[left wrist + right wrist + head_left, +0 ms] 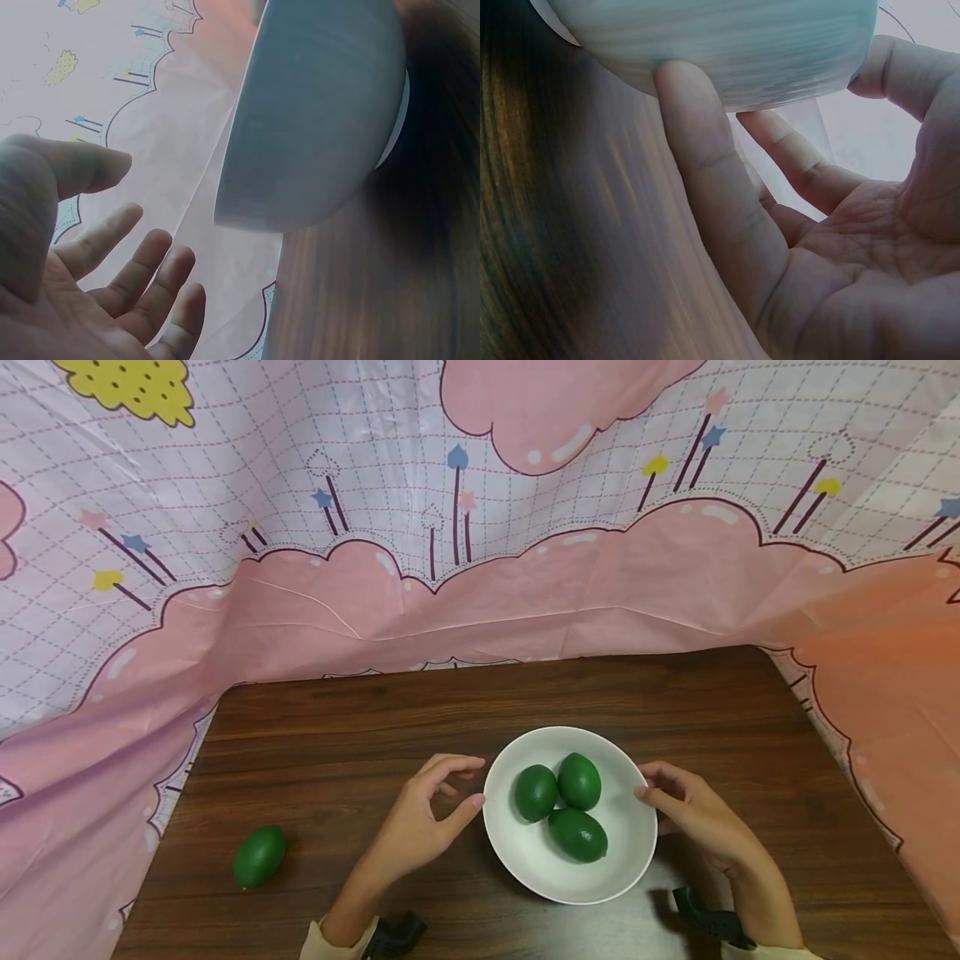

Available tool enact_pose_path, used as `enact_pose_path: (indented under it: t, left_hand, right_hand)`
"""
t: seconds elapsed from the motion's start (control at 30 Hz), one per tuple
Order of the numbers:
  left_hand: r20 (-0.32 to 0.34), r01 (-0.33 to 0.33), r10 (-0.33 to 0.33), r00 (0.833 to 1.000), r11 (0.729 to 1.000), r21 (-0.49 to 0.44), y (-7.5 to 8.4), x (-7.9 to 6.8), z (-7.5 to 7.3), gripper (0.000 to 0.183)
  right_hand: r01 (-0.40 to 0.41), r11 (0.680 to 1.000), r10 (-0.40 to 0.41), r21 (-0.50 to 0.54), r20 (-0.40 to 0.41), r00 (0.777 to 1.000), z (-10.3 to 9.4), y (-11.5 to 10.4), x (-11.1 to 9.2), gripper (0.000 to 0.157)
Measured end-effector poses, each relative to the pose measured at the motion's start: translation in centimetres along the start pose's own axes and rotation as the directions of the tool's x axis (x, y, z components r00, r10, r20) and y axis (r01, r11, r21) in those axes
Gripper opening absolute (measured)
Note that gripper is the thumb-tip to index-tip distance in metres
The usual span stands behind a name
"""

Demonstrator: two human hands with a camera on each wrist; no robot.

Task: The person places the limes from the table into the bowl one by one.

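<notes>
Gripping the white bowl (pixel 630 835) at its edge, the right hand (pixel 701 814) sets its thumb near the rim and its fingers (pixel 720 172) against the outer wall, a hold that probably steadies the bowl from that side. Just beside the bowl's opposite side, the left hand (pixel 416 827) is loosely curved and grasps nothing, its thumb and fingers spread as if shaped to the rim. Inside the bowl, three limes (pixel 536 793) lie close together, likely because the curving wall keeps them from rolling off. Well apart from the bowl, beyond the left hand, a lone lime (pixel 259 857) rests on the wooden table (pixel 360 718); patterned cloth (pixel 525 618) hangs behind the bowl, past the table's far edge. Only the head view shows the limes; the wrist views instead reveal the bowl's underside and foot, and the left one makes plain the gap between left fingertips and bowl.
</notes>
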State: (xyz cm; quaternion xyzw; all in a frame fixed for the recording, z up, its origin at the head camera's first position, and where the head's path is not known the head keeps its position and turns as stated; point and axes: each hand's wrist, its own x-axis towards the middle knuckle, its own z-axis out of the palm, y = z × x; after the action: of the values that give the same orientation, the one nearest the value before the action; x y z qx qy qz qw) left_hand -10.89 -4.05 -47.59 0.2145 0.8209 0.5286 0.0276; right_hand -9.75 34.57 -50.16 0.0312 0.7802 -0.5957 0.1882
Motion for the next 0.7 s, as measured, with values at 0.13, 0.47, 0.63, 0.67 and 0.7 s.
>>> enact_pose_path:
  t: [0.13,0.47,0.63,0.67,0.7]
  left_hand:
    - [-0.007,-0.004,0.004,1.000,1.000,0.029,-0.2,-0.1,-0.5,0.040]
    - [-0.024,0.007,-0.005,1.000,0.998,0.068,-0.6,-0.5,-0.7,0.043]
    - [-0.047,0.024,-0.020,0.999,0.995,0.093,-1.0,-0.8,-1.0,0.043]
    - [-0.048,0.026,-0.021,0.999,0.995,0.096,-1.1,-0.8,-1.1,0.042]
    - [-0.046,0.030,-0.025,0.999,0.995,0.099,-1.2,-0.8,-1.2,0.042]
  right_hand:
    - [0.007,1.000,-0.007,-0.002,0.001,1.000,0.0,0.1,0.0,0.044]
    - [0.005,1.000,-0.005,-0.006,0.000,1.000,-0.1,0.1,-0.1,0.045]
    - [0.019,1.000,-0.019,0.000,0.000,1.000,0.0,0.1,0.0,0.044]
    - [0.019,1.000,-0.019,-0.003,-0.001,1.000,0.0,0.0,0.0,0.044]
    - [0.018,1.000,-0.018,-0.004,-0.003,1.000,0.0,0.0,0.0,0.044]
